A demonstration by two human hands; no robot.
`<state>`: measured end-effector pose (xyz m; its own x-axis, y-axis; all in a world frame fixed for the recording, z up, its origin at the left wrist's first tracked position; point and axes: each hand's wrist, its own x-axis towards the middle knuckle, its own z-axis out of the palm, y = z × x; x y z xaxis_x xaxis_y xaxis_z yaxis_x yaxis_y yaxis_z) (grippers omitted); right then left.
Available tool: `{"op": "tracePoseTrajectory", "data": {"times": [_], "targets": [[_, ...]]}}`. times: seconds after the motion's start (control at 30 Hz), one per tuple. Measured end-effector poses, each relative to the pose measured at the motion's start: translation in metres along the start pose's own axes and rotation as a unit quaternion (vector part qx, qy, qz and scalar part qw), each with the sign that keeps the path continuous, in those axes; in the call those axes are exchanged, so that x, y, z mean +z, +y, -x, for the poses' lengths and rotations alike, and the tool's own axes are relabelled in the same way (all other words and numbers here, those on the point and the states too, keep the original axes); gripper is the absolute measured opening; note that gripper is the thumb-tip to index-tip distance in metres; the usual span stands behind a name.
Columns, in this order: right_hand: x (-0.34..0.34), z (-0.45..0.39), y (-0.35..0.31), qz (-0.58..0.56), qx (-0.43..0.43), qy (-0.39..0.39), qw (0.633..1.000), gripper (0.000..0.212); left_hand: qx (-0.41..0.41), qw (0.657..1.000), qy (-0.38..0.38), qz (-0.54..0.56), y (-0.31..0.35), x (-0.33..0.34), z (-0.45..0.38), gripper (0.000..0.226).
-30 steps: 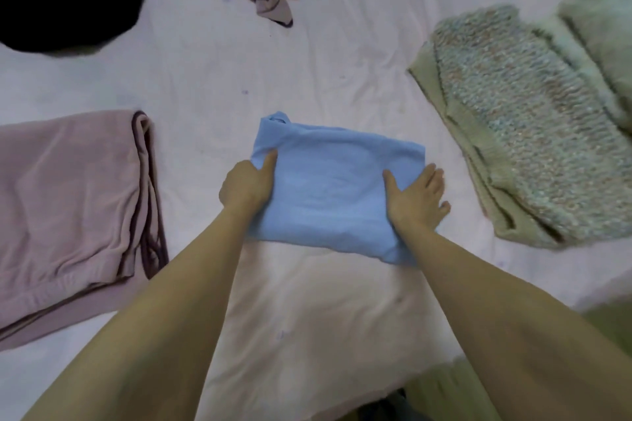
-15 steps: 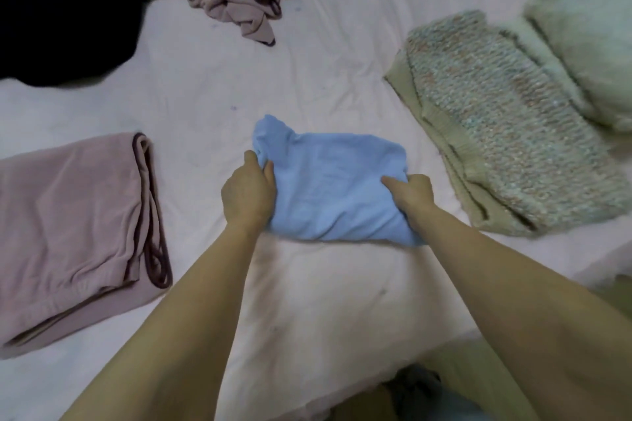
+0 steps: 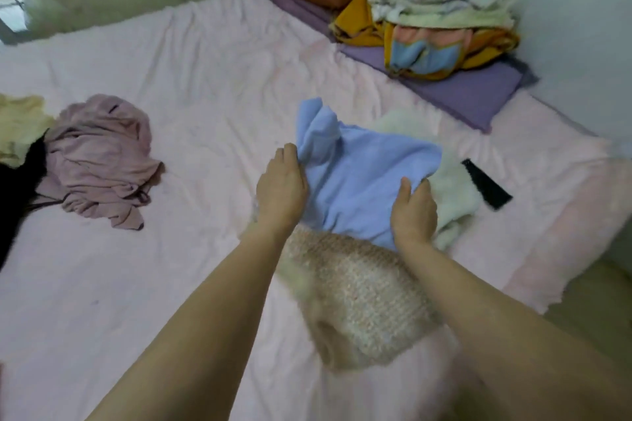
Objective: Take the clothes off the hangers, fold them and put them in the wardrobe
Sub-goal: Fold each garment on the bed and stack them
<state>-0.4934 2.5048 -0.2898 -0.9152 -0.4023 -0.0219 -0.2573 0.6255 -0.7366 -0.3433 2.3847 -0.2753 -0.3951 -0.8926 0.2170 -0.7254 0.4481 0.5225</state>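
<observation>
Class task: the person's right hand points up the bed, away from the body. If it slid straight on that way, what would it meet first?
The right hand already grips the folded light-blue garment. Sliding straight on, it would probably meet the fluffy white garment beneath and beyond that first, though depth is unclear.

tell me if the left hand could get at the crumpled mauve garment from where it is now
Probably yes, once freed. The left hand grips the blue garment along with the right hand; only bare pink sheet lies between it and the mauve garment.
</observation>
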Motion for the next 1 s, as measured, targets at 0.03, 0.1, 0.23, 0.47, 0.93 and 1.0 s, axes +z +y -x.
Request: {"op": "tracePoseTrajectory", "data": {"times": [0.03, 0.1, 0.23, 0.47, 0.93, 1.0], "targets": [[-0.005, -0.010, 0.004, -0.015, 0.011, 0.003, 1.000, 0.046, 0.017, 1.000, 0.005, -0.010, 0.013, 0.009, -0.013, 0.012], [-0.024, -0.051, 0.016, -0.038, 0.040, 0.032, 0.998, 0.047, 0.055, 0.998, 0.013, -0.033, 0.061, 0.037, -0.055, 0.016], [-0.035, -0.090, 0.038, -0.071, 0.096, 0.054, 0.991, 0.045, 0.068, 0.996, 0.031, -0.058, 0.112, 0.074, -0.102, 0.015], [-0.017, -0.133, 0.093, -0.099, 0.188, -0.005, 0.977, 0.047, 0.084, 0.993, 0.018, -0.084, 0.151, 0.145, -0.138, 0.031], [0.011, -0.134, 0.074, 0.216, -0.136, 0.061, 0.965, 0.068, 0.248, 0.931, -0.188, -0.189, 0.103, 0.205, -0.102, 0.075], [0.030, -0.141, 0.084, 0.241, -0.122, 0.000, 0.963, 0.070, 0.266, 0.927, -0.176, -0.196, 0.099, 0.217, -0.113, 0.074]]}}
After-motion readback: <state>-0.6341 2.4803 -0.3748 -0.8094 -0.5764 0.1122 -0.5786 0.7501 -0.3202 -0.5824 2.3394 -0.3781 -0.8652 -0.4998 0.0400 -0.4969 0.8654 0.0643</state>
